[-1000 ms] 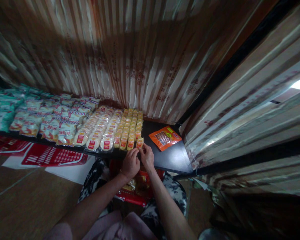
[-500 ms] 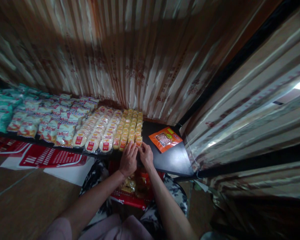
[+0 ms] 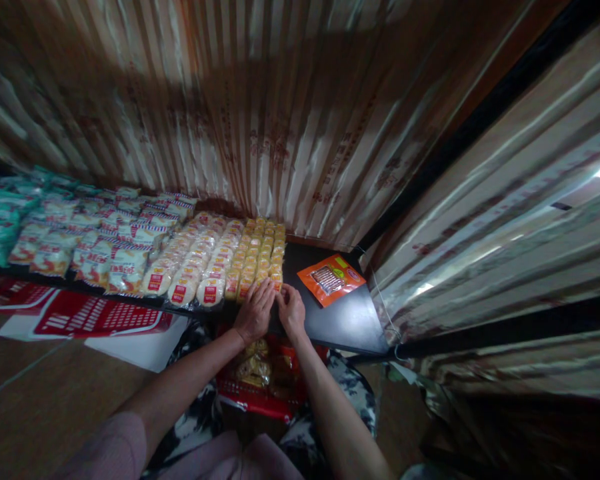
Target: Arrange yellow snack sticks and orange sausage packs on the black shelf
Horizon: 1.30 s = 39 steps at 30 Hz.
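Note:
Small yellow snack packs [image 3: 261, 248] stand in tight rows on the black shelf. My left hand [image 3: 257, 310] lies against the front of these rows, its fingers stretched out over the nearest packs. Close beside it, my right hand [image 3: 291, 309] is at the front right corner of the yellow rows, its fingers curled in and pressed together. Whatever is between the right fingertips is hidden. Left of the yellow packs run rows of round, clear-wrapped cakes [image 3: 210, 283] with red labels.
An orange snack bag [image 3: 331, 279] lies flat on the black shelf [image 3: 353, 320] at right. White bags [image 3: 126, 267] and green bags [image 3: 0, 227] fill the left side. A red basket [image 3: 253, 403] holding yellow packs sits between my knees. Another red basket [image 3: 100, 317] is under the shelf.
My left hand has shifted slightly up and left across the front of the yellow packs. My right hand has barely moved. The view has turned very slightly.

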### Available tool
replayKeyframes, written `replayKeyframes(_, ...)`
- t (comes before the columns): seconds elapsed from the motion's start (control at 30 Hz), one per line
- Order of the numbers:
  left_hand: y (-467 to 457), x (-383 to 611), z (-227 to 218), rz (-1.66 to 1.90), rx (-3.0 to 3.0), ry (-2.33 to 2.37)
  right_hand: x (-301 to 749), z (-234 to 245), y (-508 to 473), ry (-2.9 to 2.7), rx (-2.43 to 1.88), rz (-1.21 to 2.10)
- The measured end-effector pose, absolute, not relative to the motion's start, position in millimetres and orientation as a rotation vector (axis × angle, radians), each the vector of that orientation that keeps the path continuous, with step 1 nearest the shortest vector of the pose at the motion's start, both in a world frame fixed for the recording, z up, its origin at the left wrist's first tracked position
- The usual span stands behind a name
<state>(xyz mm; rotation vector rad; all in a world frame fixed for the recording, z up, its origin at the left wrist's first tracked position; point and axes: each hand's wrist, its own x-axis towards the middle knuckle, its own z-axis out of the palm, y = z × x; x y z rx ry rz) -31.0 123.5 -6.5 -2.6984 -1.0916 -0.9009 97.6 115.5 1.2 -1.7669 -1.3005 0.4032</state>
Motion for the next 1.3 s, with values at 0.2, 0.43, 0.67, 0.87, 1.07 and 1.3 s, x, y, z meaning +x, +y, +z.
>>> replayKeyframes(0.2,122.2,-32.4,-7.2,-0.895,-2.728,-1.108,98.4,-1.4,114.5,-1.263,-1.725,0.351)
replayKeyframes(0.43,122.1,-32.5,-6.4,-0.869,-2.769,-1.105,94.1,6.5,123.2,-1.093,-1.615,0.479)
replayKeyframes(0.67,122.4,-31.9,-5.8,-0.809,-2.760,-1.118,78.4,3.7,137.4,-0.984,-1.537,0.656)
replayKeyframes(0.87,122.3,-32.4,-4.1,-0.792,-2.772,-1.116,76.2,-1.0,142.4,-0.969,-1.505,0.737)
replayKeyframes(1.07,121.9,-33.6,-5.5,-0.776,-2.772,-1.045,79.0,-0.6,145.6,-0.912,-1.473,0.737)
replayKeyframes(1.3,123.8,-34.2,-4.1,-0.822,-2.816,-1.025,74.0,-2.6,148.9,-0.909,-1.449,0.836)
